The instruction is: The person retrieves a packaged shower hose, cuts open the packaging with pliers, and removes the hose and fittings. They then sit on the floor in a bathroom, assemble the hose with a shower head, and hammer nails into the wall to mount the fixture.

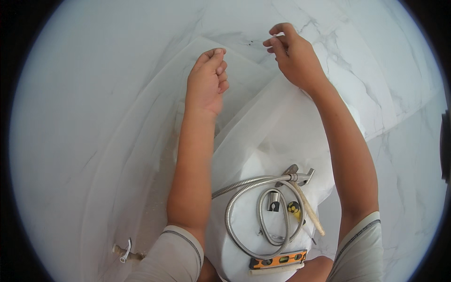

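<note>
Dark marks [251,43] dot the marbled wall [117,70] between my raised hands. My left hand [205,82] has thumb and forefinger pressed together, the rest curled; my right hand [298,58] has bent fingers. I cannot tell whether either grips anything. Below lie a metal hose [228,218] and orange level [269,262].

No text, label, number or sign readable. Orange spirit level [275,261]: small dark markings on face, too small to read. Marbled surface [117,84]: few dark specks [250,43], not legible as characters. Yellow-and-black handle [294,208]: dark patches, lettering indistinguishable. Short metal cylinder [273,199]: dark shape near one end, not legible as character.
</note>
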Tool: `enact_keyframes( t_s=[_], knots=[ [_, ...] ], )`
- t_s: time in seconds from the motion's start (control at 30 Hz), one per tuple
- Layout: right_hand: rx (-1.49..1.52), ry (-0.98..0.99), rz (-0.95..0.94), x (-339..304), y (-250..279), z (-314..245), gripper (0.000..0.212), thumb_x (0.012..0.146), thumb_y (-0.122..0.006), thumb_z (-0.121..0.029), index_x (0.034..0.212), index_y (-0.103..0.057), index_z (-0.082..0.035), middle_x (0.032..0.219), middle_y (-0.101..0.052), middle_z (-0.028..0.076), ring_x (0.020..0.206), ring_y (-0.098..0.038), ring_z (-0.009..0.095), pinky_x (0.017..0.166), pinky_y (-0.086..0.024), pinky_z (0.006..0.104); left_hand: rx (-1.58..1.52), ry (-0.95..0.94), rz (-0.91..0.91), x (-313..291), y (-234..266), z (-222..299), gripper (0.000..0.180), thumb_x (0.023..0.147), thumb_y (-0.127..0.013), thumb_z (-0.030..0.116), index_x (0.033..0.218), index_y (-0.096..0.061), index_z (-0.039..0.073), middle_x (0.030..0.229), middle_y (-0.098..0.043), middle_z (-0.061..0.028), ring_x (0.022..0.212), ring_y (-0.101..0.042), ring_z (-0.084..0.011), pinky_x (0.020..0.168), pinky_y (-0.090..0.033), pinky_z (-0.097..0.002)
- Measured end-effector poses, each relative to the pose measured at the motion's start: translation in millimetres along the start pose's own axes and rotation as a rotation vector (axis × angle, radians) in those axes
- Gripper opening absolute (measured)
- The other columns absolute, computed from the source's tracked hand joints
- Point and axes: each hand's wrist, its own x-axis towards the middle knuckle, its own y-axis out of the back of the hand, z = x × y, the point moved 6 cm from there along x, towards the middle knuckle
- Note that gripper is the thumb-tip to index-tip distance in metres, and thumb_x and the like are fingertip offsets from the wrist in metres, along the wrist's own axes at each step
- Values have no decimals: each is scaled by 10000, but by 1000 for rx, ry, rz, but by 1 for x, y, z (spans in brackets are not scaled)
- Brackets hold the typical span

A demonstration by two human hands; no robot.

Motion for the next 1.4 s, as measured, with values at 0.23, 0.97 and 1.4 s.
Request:
enact_keyframes(
  t_s=[0.23, 0.97, 1.4],
  knots=[
    [-360, 161, -278, 43, -35, 9, 182, 1004, -720, -190, 1070, -744, -22, 926, -781, 152, 780, -709, 286, 763, -563, 392, -72, -29, 74, 15, 12, -19, 231, 1093, -631, 229, 1197, -684, 30, 796, -490, 45, 617, -331, -45, 517, -294, -219],
    [-867, 314, -333, 54, -81, 12, 73, 889, -661, -37, 856, -694, 21, 922, -699, 202, 888, -701, 408, 794, -574, 502, -222, 79, 70, 35, 29, -54, 308, 1023, -771, 314, 1085, -647, 39, 962, -652, -35, 612, -346, -59, 546, -327, -230],
    [-850, 388, -329, 50, -85, 19, 50, 882, -655, -18, 899, -695, 7, 932, -704, 190, 924, -707, 402, 814, -579, 499, -209, 44, 73, 32, 27, -43, 260, 1010, -787, 239, 1077, -636, 38, 985, -641, -55, 596, -363, -62, 525, -319, -232]
  ],
)
